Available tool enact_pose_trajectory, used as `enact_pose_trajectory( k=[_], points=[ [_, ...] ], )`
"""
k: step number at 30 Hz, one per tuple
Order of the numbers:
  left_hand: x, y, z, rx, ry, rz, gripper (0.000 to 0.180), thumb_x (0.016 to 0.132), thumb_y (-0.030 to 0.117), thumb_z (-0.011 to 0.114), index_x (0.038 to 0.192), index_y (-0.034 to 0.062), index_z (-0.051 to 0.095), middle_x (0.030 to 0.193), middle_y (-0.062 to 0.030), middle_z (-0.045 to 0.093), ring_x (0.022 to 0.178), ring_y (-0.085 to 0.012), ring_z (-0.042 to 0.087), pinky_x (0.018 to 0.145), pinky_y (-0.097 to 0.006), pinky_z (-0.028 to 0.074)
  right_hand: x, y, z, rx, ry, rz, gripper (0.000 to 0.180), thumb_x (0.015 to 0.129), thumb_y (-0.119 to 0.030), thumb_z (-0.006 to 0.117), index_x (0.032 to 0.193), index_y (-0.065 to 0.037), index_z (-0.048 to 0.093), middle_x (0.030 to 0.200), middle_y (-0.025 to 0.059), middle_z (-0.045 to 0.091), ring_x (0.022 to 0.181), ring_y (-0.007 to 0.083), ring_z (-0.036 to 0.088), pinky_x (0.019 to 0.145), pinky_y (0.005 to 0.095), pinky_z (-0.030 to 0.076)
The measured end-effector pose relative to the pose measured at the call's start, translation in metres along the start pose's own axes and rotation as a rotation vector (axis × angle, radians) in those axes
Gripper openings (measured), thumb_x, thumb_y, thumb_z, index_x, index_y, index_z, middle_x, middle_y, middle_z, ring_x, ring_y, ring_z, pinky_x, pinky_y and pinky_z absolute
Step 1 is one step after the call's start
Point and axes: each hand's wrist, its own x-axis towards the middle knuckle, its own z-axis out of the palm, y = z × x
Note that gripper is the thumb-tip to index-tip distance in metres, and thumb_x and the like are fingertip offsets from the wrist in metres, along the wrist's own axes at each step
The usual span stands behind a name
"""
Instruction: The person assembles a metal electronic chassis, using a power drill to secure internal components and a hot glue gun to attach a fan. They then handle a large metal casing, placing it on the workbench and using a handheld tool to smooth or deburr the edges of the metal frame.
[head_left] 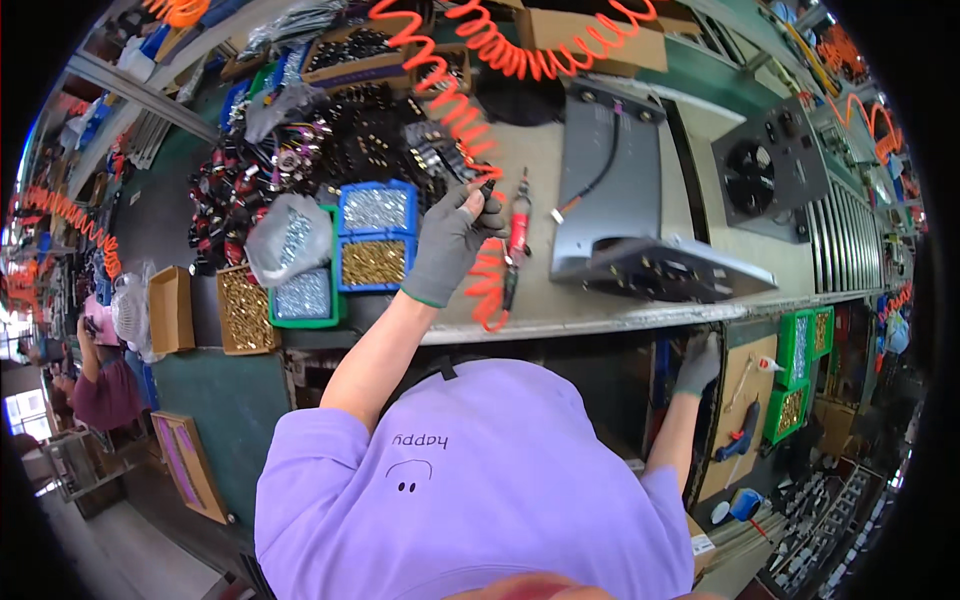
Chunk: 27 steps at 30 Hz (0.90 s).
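My left hand (450, 240), in a grey glove with a bare thumb tip, is over the bench. It pinches a small black part (488, 187) whose exact kind I cannot make out. Just right of it lies a red pneumatic screwdriver (519, 222) joined to a coiled orange air hose (487, 288). Farther right is a grey sheet-metal panel (610, 150) with a black cable (606, 168), and a bent metal piece (670, 268) stands at its near end. Low at the bench's front edge, my gloved right hand (699, 364) has its fingers loosely extended, with nothing visible in them.
Blue bins (376, 236) of silver and brass screws stand left of my left hand. Beside them are a bag of screws (292, 238), a box of brass screws (246, 310) and heaped black and red parts (232, 195). A black fan panel (765, 170) is at right.
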Motion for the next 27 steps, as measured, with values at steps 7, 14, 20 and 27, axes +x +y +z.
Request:
enact_pose_trajectory(
  k=[7,14,20,27],
  points=[
    [-0.059,-0.080,0.059,-0.070,0.030,-0.026,0.018,0.090,0.008,0.053,0.106,0.0002,0.050,0.091,-0.0093,0.057,0.077,-0.0186,0.061,0.074,-0.036,0.052,0.032,-0.034,0.115,0.289,-0.310,-0.048,0.030,0.080,-0.008,0.059,0.110,-0.003,0.059,0.102,0.0077,0.062,0.091,0.0218,0.061,0.074,0.0348,0.052],
    [-0.094,-0.141,0.096,0.403,0.117,0.012,0.022,0.087,0.006,0.058,0.107,-0.0017,0.052,0.089,-0.0093,0.059,0.077,-0.0176,0.060,0.073,-0.031,0.050,0.023,-0.017,0.115,0.178,-0.350,0.010,0.026,0.086,-0.013,0.055,0.110,-0.005,0.057,0.102,0.0058,0.060,0.088,0.0172,0.059,0.074,0.0323,0.051],
    [-0.087,-0.149,0.140,1.108,0.077,0.538,0.022,0.079,0.008,0.068,0.098,-0.0018,0.061,0.084,-0.0090,0.063,0.072,-0.0159,0.060,0.066,-0.025,0.046,-0.012,-0.026,0.118,0.184,-0.400,0.090,0.022,0.090,-0.015,0.051,0.111,-0.007,0.053,0.100,0.0051,0.058,0.089,0.0151,0.057,0.076,0.0293,0.049],
    [-0.073,-0.163,0.153,1.202,0.158,0.535,0.019,0.077,0.015,0.070,0.086,0.0036,0.059,0.073,-0.0079,0.060,0.060,-0.0217,0.059,0.056,-0.034,0.045,-0.007,-0.036,0.112,0.142,-0.464,0.189,0.030,0.095,-0.027,0.042,0.112,-0.007,0.056,0.104,0.0075,0.061,0.090,0.0192,0.059,0.077,0.0331,0.050]
  ],
)
